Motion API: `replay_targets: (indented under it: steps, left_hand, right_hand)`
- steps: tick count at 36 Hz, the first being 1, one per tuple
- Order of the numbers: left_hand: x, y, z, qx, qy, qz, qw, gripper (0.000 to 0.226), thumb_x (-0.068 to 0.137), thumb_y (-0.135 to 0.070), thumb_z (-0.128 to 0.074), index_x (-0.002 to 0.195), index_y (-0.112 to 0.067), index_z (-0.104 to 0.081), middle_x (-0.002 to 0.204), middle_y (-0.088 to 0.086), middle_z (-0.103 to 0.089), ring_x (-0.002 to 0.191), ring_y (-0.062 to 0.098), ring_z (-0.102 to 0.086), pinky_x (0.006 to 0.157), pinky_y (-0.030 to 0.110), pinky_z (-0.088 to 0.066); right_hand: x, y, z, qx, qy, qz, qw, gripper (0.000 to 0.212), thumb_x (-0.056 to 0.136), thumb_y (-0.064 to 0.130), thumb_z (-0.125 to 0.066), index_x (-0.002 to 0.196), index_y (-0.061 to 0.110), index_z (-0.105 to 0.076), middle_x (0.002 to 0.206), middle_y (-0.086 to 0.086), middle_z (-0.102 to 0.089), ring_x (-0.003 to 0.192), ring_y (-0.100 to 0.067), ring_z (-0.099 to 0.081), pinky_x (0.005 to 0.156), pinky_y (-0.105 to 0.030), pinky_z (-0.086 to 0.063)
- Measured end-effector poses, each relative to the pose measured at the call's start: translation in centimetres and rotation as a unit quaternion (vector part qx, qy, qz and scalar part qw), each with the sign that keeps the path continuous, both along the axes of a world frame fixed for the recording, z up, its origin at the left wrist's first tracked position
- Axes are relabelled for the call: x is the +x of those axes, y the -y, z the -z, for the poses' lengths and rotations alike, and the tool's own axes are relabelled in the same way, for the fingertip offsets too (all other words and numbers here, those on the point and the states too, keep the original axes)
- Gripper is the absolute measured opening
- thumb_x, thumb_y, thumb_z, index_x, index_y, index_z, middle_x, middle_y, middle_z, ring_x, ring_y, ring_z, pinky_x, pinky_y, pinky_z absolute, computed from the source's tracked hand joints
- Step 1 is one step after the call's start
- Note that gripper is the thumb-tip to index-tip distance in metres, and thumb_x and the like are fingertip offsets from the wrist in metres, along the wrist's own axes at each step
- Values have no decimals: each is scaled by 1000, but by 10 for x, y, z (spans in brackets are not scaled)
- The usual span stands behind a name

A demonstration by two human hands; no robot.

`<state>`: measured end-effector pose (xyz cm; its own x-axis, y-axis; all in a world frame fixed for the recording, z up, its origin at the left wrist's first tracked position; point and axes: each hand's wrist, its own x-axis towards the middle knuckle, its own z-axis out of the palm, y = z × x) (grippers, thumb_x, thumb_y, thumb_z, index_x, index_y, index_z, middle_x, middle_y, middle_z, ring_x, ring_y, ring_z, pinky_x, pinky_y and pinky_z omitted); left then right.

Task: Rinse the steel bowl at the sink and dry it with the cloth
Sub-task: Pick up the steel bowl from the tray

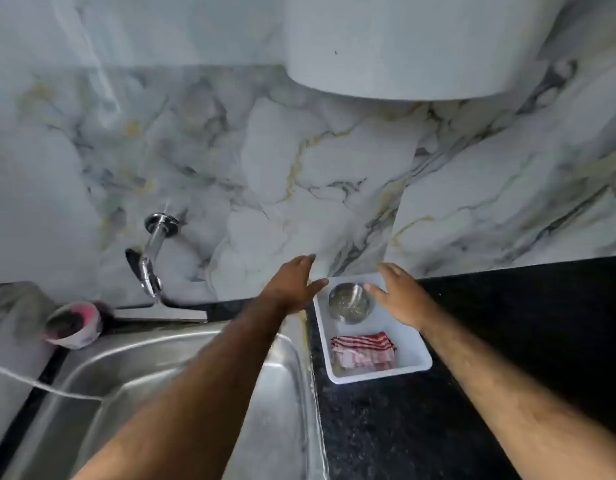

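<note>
On the black desk (438,427) right of the sink (161,368), a white tray (414,344) is holding the steel bowl (351,302) and striped cloth (363,351); left hand (294,285) and right hand (402,299) are hovering spread, gripping nothing.

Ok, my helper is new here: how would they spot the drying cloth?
Right of the steel sink, a white tray sits on the black counter. The cloth lies folded in its near end, red-and-white striped, unlike the shiny steel bowl beyond it.
</note>
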<state>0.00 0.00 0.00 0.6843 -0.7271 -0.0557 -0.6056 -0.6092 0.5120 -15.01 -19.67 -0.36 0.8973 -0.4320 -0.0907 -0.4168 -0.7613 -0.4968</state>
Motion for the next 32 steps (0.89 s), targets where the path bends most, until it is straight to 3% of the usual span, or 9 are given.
replay_targets:
  steps: [4, 7, 11, 15, 18, 23, 26, 29, 32]
  left_hand:
    - [-6, 55, 72, 52, -58, -58, 995, 63, 106, -37, -55, 157, -4, -38, 158, 21, -49, 146, 36, -46, 117, 38, -35]
    - [-10, 92, 110, 71, -70, -100, 990, 39, 103, -21, -56, 138, -2, -55, 137, 24, -65, 127, 39, -62, 103, 40, -49]
    - [-2, 127, 145, 117, -42, -143, 982, 38, 98, -7, -52, 136, 1, -55, 137, 22, -64, 125, 37, -65, 103, 40, -52]
    - [12, 148, 164, 145, -20, -134, 980, 34, 101, -7, -54, 131, 2, -64, 134, 21, -68, 125, 35, -66, 104, 38, -52]
    - [17, 154, 171, 133, -29, -156, 978, 31, 101, -4, -57, 129, 2, -66, 131, 21, -70, 123, 35, -67, 104, 38, -52]
    - [21, 147, 165, 97, -38, -185, 977, 31, 95, -1, -58, 125, 3, -67, 129, 24, -69, 121, 40, -67, 102, 41, -54]
    - [26, 134, 145, 56, -44, -198, 978, 27, 88, -2, -61, 113, -1, -71, 117, 22, -73, 108, 40, -71, 92, 41, -59]
    - [30, 113, 121, -11, -60, -210, 976, 28, 85, -6, -61, 110, -5, -74, 102, 18, -77, 90, 37, -76, 82, 44, -65]
    - [32, 86, 95, -79, -86, -199, 973, 29, 83, -4, -60, 107, -8, -76, 85, 15, -80, 72, 32, -79, 74, 44, -67]
  right_hand:
    - [13, 35, 58, 88, -37, 74, 993, 56, 112, 35, -59, 153, -2, -51, 159, -27, -56, 144, -43, -54, 113, -45, -45]
    - [26, 49, 98, 147, -28, 98, 984, 53, 112, 36, -58, 151, 1, -55, 153, -26, -62, 137, -42, -60, 109, -44, -48]
    - [41, 58, 146, 191, -28, 124, 973, 50, 111, 39, -58, 145, 3, -60, 145, -24, -68, 129, -41, -64, 103, -45, -52]
    - [50, 59, 175, 159, 1, 132, 978, 29, 109, 22, -59, 119, -3, -70, 114, -21, -76, 107, -38, -68, 87, -44, -51]
    - [52, 57, 186, 190, 12, 156, 969, 23, 109, 19, -61, 113, 0, -73, 83, 0, -67, 91, -28, -64, 78, -36, -43]
    - [53, 53, 188, 246, 80, 237, 936, 26, 108, 22, -60, 105, 1, -75, 103, -23, -79, 89, -31, -70, 71, -38, -54]
    - [58, 46, 177, 360, 160, 318, 862, 30, 111, 27, -56, 124, 4, -71, 118, -20, -77, 110, -37, -73, 94, -51, -63]
    - [65, 36, 161, 543, 225, 353, 728, 25, 113, 23, -54, 127, 8, -67, 115, -13, -76, 110, -30, -71, 80, -35, -59]
    - [68, 14, 146, 691, 215, 328, 607, 49, 109, 45, -58, 142, 9, -64, 132, -15, -73, 113, -30, -71, 88, -41, -59]
